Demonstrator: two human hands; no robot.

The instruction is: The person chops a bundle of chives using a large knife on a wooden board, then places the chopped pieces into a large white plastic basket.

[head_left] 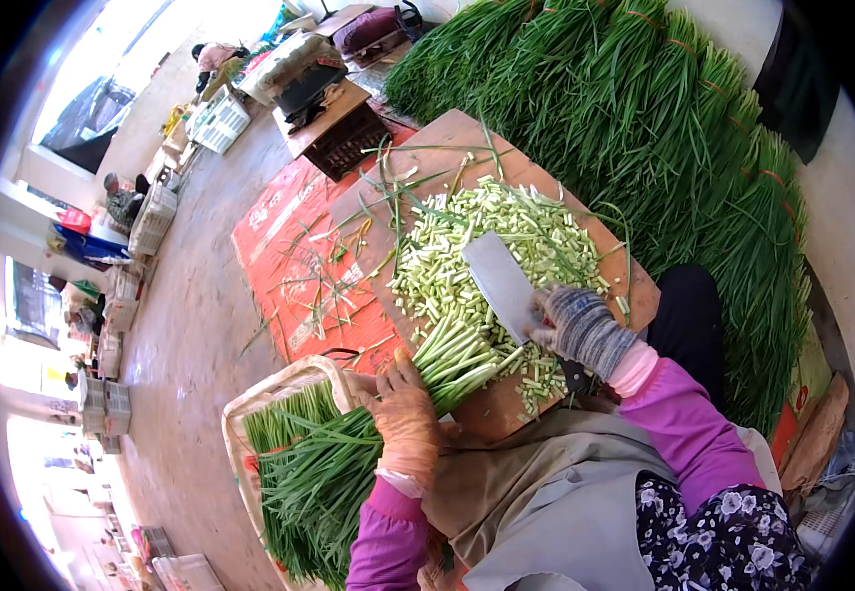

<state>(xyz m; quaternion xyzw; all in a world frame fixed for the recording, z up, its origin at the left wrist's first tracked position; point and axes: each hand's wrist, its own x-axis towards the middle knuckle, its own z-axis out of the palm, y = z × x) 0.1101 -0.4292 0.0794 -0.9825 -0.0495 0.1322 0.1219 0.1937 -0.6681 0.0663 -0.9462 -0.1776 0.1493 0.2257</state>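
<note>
My left hand (408, 416), in an orange glove, is closed around a bundle of long green garlic stems (457, 364). The pale cut ends point right, over a wooden board (452, 133); the leafy part trails left over a white basket (324, 369). In a grey knitted glove, my right hand (575, 325) grips a cleaver (501, 281) with a broad, flat blade. The blade lies over the heap of short, pale green chopped pieces (516, 217), just beyond the bundle's ends. My right fingers partly hide the handle.
Large tied bundles of green stalks (604, 118) are piled along the right and far side. Red sheeting (299, 256) with loose trimmings covers the floor left of the board. A small wooden table (334, 123) stands beyond. White crates (221, 123) and several people line the far left.
</note>
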